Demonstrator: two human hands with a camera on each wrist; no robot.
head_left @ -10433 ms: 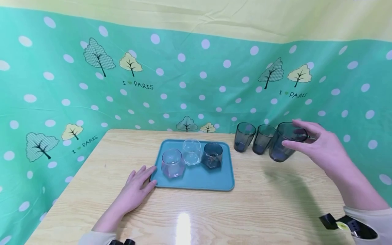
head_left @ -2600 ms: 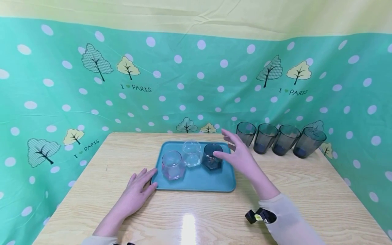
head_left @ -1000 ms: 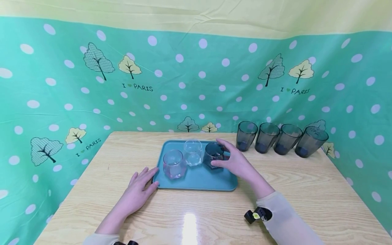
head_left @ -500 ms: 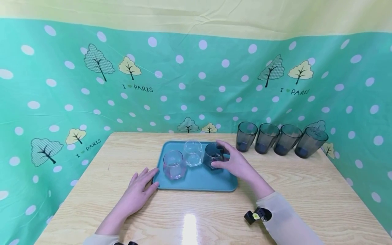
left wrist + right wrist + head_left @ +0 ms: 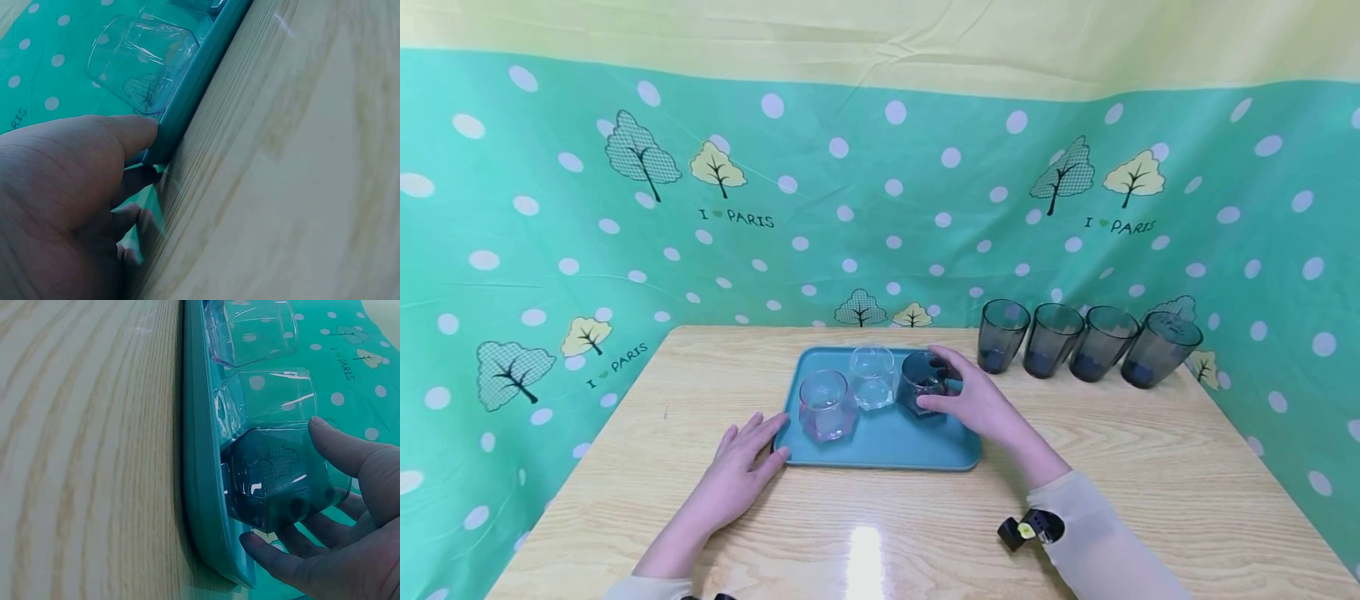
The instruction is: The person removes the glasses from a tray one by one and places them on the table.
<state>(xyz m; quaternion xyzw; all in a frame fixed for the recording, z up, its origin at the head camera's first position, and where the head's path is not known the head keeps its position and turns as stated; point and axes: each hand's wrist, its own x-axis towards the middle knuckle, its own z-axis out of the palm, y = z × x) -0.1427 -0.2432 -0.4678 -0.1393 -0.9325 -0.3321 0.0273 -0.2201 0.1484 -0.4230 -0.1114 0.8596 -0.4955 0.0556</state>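
Note:
In the head view a blue tray (image 5: 880,454) bears a pinkish clear cup (image 5: 827,408), a colourless cup (image 5: 873,379) and a short dark cup (image 5: 917,392). My right hand (image 5: 981,400) grips the dark cup from its right side, thumb in front and fingers behind. The right wrist view shows the thumb of that hand (image 5: 356,512) against the dark cup (image 5: 275,481), which stands on the tray beside the colourless cup (image 5: 275,400). Relaxed and spread, the fingers of my left hand (image 5: 730,479) touch the tray's left rim; in the left wrist view the thumb lies against the tray's corner (image 5: 165,140).
Several tall dark glasses (image 5: 1052,337) stand in a row at the back right of the wooden table (image 5: 760,550). A green dotted cloth (image 5: 880,200) hangs behind the table and along its sides.
The tall dark glass that my right hand held earlier now stands in the row. That hand has moved left to the tray and taken hold of the short dark cup. My left hand stays at the rim.

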